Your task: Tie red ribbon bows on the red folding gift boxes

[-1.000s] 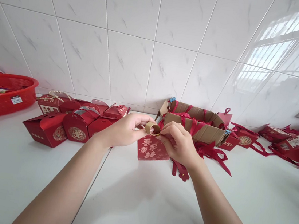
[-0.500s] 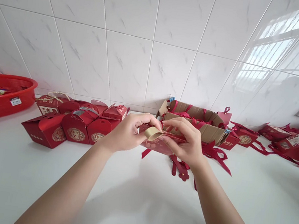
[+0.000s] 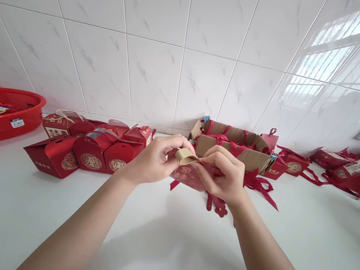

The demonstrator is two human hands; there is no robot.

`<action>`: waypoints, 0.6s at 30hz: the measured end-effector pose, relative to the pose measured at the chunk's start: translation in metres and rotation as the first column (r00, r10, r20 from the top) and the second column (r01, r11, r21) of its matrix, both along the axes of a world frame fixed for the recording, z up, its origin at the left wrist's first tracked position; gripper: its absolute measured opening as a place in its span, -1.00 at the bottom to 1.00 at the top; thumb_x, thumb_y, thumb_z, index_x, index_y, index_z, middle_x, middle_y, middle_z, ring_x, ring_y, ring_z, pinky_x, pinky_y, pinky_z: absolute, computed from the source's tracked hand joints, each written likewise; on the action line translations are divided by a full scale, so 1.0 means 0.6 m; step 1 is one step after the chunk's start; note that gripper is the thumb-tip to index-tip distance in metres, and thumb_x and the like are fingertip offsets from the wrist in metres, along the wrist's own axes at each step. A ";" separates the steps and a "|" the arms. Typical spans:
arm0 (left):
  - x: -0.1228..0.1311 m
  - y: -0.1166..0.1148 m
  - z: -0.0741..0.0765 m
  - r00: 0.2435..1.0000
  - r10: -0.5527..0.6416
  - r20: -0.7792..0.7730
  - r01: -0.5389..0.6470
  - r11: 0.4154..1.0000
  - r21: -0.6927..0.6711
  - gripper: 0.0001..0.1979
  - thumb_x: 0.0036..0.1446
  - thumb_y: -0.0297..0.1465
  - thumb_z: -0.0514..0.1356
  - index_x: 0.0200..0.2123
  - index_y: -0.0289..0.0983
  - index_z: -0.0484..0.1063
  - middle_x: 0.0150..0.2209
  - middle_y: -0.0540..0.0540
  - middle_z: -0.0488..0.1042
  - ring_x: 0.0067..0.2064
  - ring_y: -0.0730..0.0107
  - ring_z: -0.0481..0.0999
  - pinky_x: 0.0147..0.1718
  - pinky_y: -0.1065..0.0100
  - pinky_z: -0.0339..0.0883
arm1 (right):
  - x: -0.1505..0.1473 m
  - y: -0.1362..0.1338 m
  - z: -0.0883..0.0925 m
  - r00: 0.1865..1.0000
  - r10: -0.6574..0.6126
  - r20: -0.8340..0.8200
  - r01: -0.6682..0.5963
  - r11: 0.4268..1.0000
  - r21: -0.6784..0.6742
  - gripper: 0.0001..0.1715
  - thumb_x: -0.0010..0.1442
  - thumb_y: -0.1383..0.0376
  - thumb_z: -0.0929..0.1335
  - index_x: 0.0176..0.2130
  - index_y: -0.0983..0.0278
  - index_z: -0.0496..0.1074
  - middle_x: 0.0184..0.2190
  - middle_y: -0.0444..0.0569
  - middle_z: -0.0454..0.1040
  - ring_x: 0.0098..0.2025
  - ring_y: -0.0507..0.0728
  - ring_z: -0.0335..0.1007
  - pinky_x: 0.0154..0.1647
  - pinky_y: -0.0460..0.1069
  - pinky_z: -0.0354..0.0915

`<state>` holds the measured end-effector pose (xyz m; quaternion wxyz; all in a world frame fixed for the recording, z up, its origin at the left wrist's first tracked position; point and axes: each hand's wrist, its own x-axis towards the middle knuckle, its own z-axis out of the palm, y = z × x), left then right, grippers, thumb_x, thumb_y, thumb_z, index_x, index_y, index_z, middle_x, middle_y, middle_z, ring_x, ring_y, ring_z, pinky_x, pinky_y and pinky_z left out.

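In the middle of the head view both hands are raised over the table, fingers bent and pinching. My left hand [image 3: 153, 160] holds the near side of a tan-gold ribbon loop [image 3: 184, 156] between thumb and fingers. My right hand [image 3: 224, 172] pinches the same ribbon where its ends come together. Just below hangs a red gift box [image 3: 186, 178] with a pale printed pattern; my hands hide much of it. Behind them stands an open cardboard tray [image 3: 249, 159] with dark red ribbons laid over its edges.
Several red gift boxes [image 3: 90, 158] stand to the left, beside a red plastic basin [image 3: 4, 129]. More red boxes [image 3: 354, 171] with trailing ribbons lie at the right. Red straps [image 3: 217, 205] with a flower-shaped end lie below my right hand. A tiled wall [image 3: 150, 78] closes off the back.
The ribbon loop has turned slightly and sits more upright. My right fingers have shifted a little on its ends, and the red box below shows more of its face.
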<state>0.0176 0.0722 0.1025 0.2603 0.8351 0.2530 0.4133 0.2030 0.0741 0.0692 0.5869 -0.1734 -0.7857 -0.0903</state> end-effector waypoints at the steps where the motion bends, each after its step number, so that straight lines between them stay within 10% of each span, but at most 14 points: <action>1: 0.001 0.000 0.000 1.000 0.005 -0.014 -0.005 1.000 -0.011 -0.93 0.17 -0.41 0.13 -0.30 -0.27 0.39 -0.31 -0.06 0.43 -0.29 0.42 0.43 -0.34 0.41 0.36 | 0.000 0.000 0.000 1.000 0.000 0.001 0.000 1.000 -0.010 -0.82 0.10 0.44 0.34 -0.45 0.23 0.26 -0.55 -0.12 0.26 -0.53 0.02 0.21 -0.61 -0.07 0.20; 18: 0.021 0.009 -0.020 0.989 0.141 0.036 -0.146 0.973 0.177 -0.90 0.17 -0.35 0.16 -0.38 -0.23 0.38 -0.27 -0.09 0.24 -0.14 0.31 0.33 -0.11 0.26 0.34 | 0.000 -0.003 0.007 1.000 -0.019 -0.015 0.017 0.990 -0.139 -0.77 0.07 0.41 0.33 -0.54 0.24 0.21 -0.59 -0.13 0.22 -0.54 0.01 0.15 -0.60 -0.07 0.12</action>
